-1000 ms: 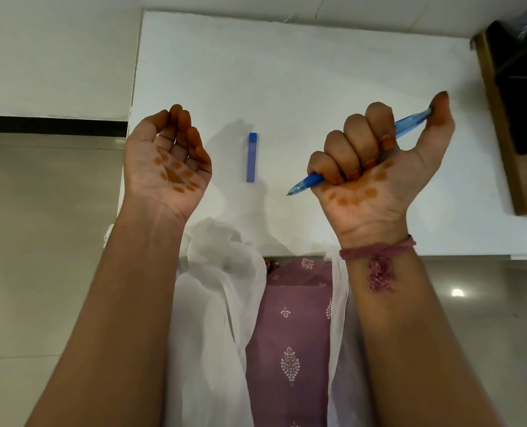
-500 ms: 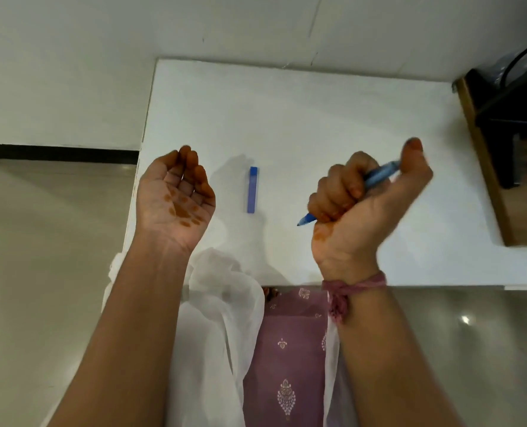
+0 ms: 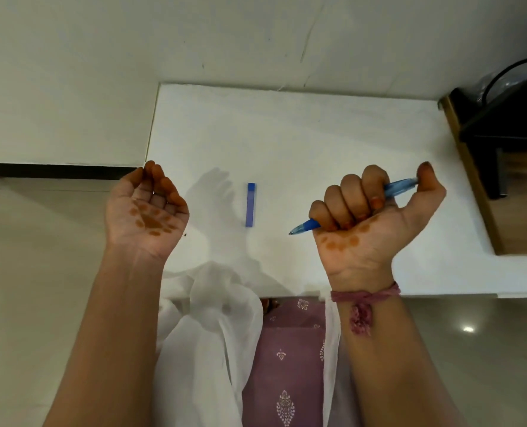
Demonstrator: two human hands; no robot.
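The blue pen (image 3: 353, 208) sits in the fist of the right hand (image 3: 370, 223), palm up above the white table (image 3: 317, 134), tip pointing left. Its cap (image 3: 250, 204) lies flat on the table between both hands. The left hand (image 3: 146, 211) is palm up, fingers loosely curled, holding nothing.

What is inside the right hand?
The right hand grips a blue pen. Its tip sticks out past the little finger, its rear end by the thumb. Curled fingers cover the middle.

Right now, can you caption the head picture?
Right hand grips blue pen; left hand empty; blue bar on white table.
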